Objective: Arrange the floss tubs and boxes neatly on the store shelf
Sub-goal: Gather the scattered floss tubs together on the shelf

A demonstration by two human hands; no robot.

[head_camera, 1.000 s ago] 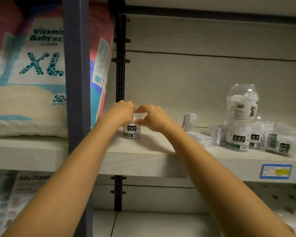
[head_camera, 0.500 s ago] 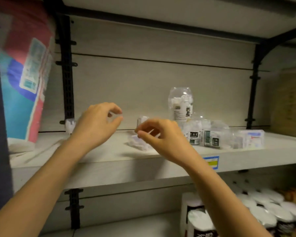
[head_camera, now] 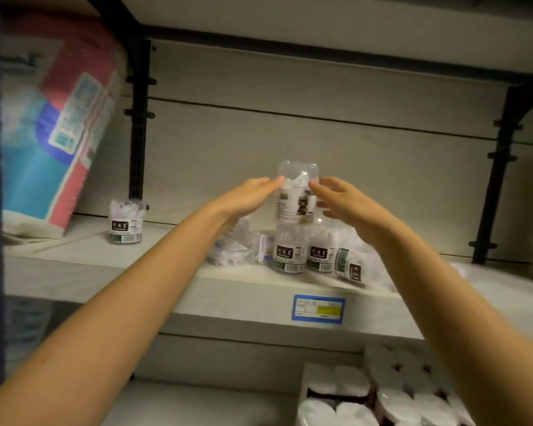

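While it stands stacked, the tall clear tub (head_camera: 294, 204) shows white floss.

Shelf (head_camera: 105, 272) layout: diaper pack (head_camera: 53, 124) far left, lone floss tub (head_camera: 125, 226) just right of it near the back, well apart from the centre cluster. Cluster, left to right: flat floss boxes (head_camera: 228, 255) lying down, two upright floss tubs (head_camera: 290, 252) side by side, one tipped tub (head_camera: 350, 265) on its side; a tall tub (head_camera: 296, 199) stands on the left upright one, left hand (head_camera: 246, 198) and right hand (head_camera: 342, 201) flanking it, fingertips at its sides. Price tag (head_camera: 318, 307) sits on the shelf's front edge below the cluster; toilet-roll packs (head_camera: 382, 395) on the lower shelf, right.
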